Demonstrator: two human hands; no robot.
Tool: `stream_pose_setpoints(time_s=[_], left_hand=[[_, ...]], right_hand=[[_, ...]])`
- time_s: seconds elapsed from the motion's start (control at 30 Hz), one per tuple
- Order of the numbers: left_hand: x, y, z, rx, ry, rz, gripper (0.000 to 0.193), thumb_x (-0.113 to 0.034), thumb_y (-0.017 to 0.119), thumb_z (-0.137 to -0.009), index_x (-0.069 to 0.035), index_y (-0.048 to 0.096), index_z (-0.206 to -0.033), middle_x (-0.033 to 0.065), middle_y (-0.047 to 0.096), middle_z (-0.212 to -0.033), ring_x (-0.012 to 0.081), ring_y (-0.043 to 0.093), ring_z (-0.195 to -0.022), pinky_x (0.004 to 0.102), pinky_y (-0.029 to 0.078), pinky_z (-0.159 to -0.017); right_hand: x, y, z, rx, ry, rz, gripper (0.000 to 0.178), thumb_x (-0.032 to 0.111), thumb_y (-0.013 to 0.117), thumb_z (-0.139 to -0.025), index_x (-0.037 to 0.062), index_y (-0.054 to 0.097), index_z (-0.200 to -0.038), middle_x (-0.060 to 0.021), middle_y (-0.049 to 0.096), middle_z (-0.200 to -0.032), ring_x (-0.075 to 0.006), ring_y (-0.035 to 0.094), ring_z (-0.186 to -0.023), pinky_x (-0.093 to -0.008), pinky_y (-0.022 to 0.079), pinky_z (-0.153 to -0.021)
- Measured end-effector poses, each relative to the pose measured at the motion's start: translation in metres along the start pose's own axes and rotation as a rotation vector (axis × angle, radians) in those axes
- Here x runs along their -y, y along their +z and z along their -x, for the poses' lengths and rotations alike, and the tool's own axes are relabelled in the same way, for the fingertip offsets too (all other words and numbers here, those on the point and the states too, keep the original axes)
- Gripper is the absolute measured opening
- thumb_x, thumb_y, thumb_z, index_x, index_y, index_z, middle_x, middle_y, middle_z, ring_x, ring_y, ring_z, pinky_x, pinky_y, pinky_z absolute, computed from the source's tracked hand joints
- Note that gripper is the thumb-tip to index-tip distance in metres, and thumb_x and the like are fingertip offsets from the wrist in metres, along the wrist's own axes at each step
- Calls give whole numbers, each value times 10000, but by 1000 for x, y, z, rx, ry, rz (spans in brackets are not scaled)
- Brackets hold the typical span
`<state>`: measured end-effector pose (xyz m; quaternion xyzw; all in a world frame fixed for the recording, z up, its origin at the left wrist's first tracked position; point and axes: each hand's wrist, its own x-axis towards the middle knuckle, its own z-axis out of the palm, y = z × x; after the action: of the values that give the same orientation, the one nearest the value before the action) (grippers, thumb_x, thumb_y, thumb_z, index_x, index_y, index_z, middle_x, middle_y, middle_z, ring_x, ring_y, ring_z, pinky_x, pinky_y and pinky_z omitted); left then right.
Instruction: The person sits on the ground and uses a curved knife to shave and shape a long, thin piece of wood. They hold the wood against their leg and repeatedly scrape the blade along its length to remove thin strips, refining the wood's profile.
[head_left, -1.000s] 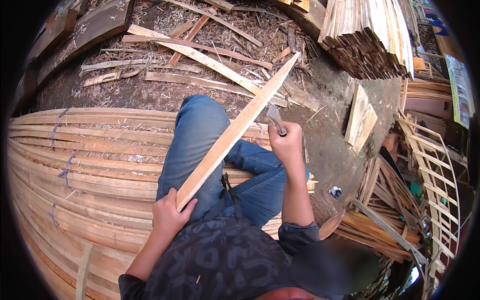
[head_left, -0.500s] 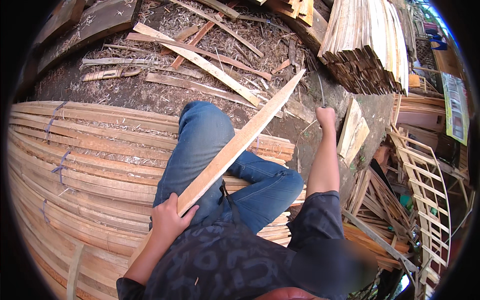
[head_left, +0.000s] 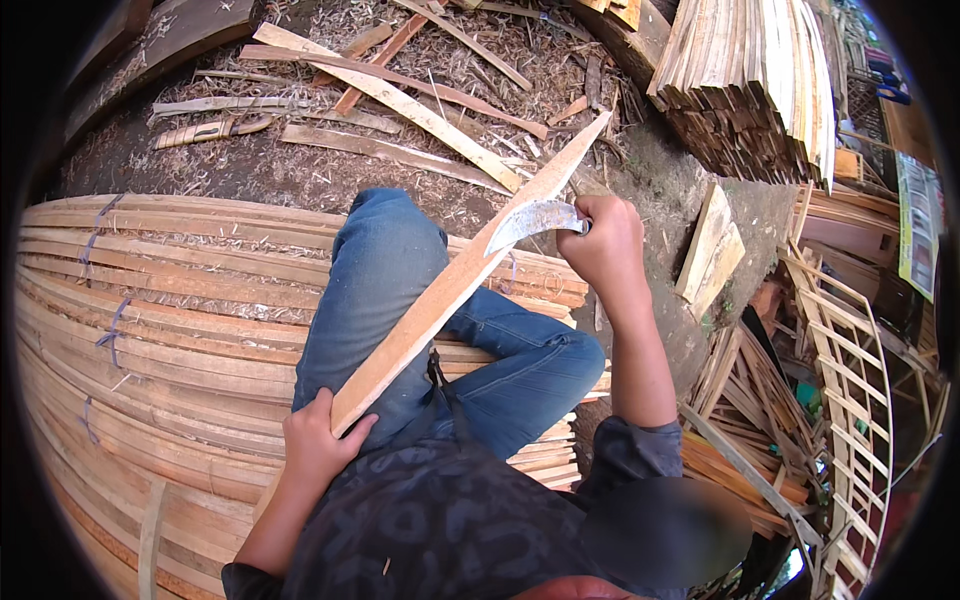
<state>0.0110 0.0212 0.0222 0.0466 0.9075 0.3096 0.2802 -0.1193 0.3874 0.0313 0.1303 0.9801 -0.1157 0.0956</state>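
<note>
My left hand (head_left: pixel 318 435) is closed round the near end of a long wooden plank (head_left: pixel 425 307) beside my left thigh. The plank slants up and to the right across my lap, and its far end narrows to a point. In my right hand (head_left: pixel 610 245) is a machete with a curved metal blade (head_left: pixel 545 214); its handle is hidden in the fist. The blade lies across the upper part of the plank, touching its face.
Tied bundles of slats (head_left: pixel 160 330) lie under me and to the left. Loose strips (head_left: pixel 400 100), shavings and a wooden sheath (head_left: pixel 212 131) cover the ground ahead. A tall stack of slats (head_left: pixel 745 90) stands far right, with a short board (head_left: pixel 710 250) and scrap wood nearer.
My right hand has swung in from the right, bringing the machete's blade onto the plank. The plank and my left hand have shifted slightly left.
</note>
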Motion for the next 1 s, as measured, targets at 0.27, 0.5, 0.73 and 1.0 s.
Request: stream_pose_setpoints(time_s=[0.27, 0.5, 0.73, 1.0], left_hand=[[-7, -11, -11, 35, 24, 39, 397, -363, 756, -769, -42, 551, -659, 170, 564, -545, 391, 600, -554, 431, 470, -504], [1, 0, 11, -36, 91, -126, 492, -472, 735, -754, -23, 537, -728, 195, 580, -567, 407, 606, -570, 457, 484, -527], [-3, 6, 16, -43, 59, -180, 558, -544, 708, -753, -15, 530, -768, 211, 621, -619, 401, 647, -626, 467, 515, -564], [-29, -3, 51, -44, 132, -253, 547, -530, 712, -756, -14, 541, -811, 209, 622, -649, 417, 638, -658, 477, 505, -592]], right_hand=[[9, -7, -34, -57, 67, 51, 175, 207, 681, -641, 89, 728, -762, -187, 676, -760, -370, 658, -761, -434, 519, -733], [-146, -26, -40, -219, 611, 24, 349, 200, 558, -740, -110, 665, -861, -332, 639, -847, -437, 644, -899, -444, 496, -809], [-232, 34, 114, -272, 583, -360, 227, 180, 633, -755, -6, 571, -640, -38, 478, -496, -152, 423, -401, -340, 330, -413], [-90, 122, 211, -279, 638, -1159, 346, 100, 638, -857, 109, 443, -571, 32, 395, -462, -73, 357, -352, -252, 285, -349]])
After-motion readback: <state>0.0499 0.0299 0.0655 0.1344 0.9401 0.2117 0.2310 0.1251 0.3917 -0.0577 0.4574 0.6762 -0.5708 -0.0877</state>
